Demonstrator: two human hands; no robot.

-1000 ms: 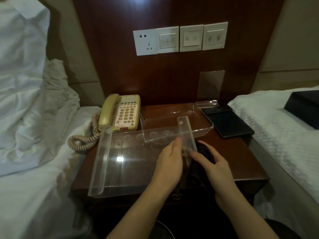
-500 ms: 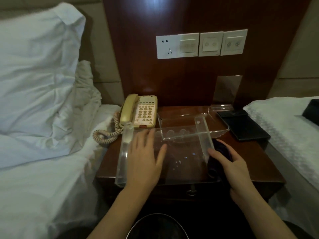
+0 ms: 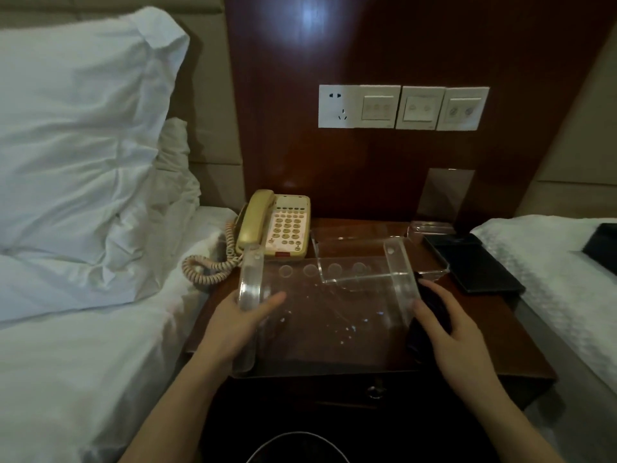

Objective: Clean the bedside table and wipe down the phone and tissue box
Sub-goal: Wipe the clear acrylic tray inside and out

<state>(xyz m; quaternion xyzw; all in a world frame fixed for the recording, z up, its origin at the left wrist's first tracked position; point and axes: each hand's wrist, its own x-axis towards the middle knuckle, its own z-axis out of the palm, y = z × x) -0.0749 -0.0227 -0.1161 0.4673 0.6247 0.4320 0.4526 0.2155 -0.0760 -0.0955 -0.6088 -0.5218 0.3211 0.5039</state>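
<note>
A clear acrylic tray (image 3: pixel 334 329) with upright end walls lies on the dark wooden bedside table (image 3: pixel 500 349). My left hand (image 3: pixel 233 325) grips the tray's left wall, thumb inside the tray. My right hand (image 3: pixel 457 332) holds a dark cloth (image 3: pixel 430 302) just outside the tray's right wall, the thumb touching that wall. A beige corded phone (image 3: pixel 283 225) sits at the table's back left, its coiled cord (image 3: pixel 207 269) spilling onto the bed. A black box (image 3: pixel 604 245) lies on the right bed; I cannot tell if it is the tissue box.
A smaller clear acrylic holder (image 3: pixel 430 274) stands behind the tray. A black folder (image 3: pixel 477 265) and a clear sign stand (image 3: pixel 447 195) are at the back right. White pillows (image 3: pixel 76 128) lie left. A round bin (image 3: pixel 297 449) sits below the table. Wall switches (image 3: pixel 400 106) are above.
My left hand slid from the tray's right wall across its floor and now grips the left wall. My right hand stays on the cloth. My head turned left.
</note>
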